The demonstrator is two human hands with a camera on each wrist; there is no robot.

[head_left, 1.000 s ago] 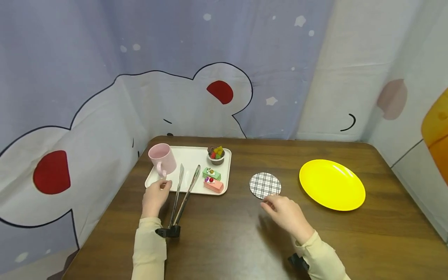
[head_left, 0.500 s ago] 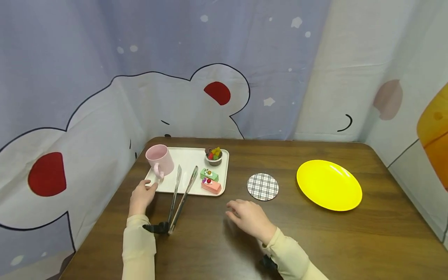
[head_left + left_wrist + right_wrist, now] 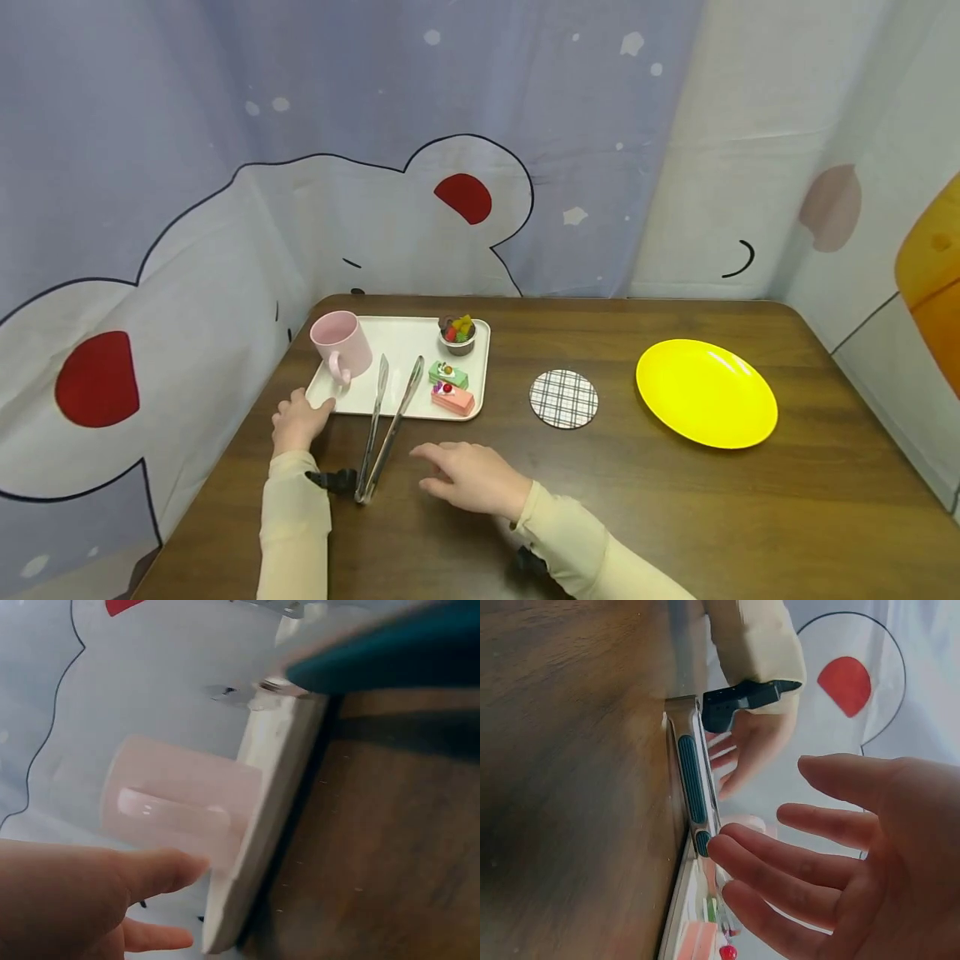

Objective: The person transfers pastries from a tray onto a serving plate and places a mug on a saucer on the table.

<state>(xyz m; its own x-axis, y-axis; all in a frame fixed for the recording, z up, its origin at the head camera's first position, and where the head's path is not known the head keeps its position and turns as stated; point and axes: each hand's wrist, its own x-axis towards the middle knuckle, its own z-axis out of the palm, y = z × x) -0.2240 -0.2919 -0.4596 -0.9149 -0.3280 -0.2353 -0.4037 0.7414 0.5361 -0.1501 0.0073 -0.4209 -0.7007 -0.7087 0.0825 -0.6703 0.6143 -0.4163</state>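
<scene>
My left hand [image 3: 297, 423] is by the front left corner of the white tray [image 3: 405, 333], its fingers loosely bent around nothing. In the left wrist view the thumb points at the pink mug [image 3: 184, 780], which stands upright on the tray; whether thumb and tray touch I cannot tell. Metal tongs [image 3: 392, 429] with teal grips lie spread, tips over the tray and joined end on the table. Right of them hovers my right hand [image 3: 476, 477], fingers extended and apart, holding nothing; in the right wrist view its fingertips [image 3: 724, 847] appear close to the tongs.
On the tray's right side are a fruit cup [image 3: 457, 335], a green cake slice [image 3: 448, 374] and a pink cake slice [image 3: 453, 399]. A checked round coaster [image 3: 564, 399] and a yellow plate [image 3: 707, 393] lie farther right. Patterned curtains [image 3: 360, 100] surround the wooden table [image 3: 637, 517].
My right hand has moved left, from beside the coaster to near the tongs. My left hand has drawn left and down, away from the mug handle and tongs.
</scene>
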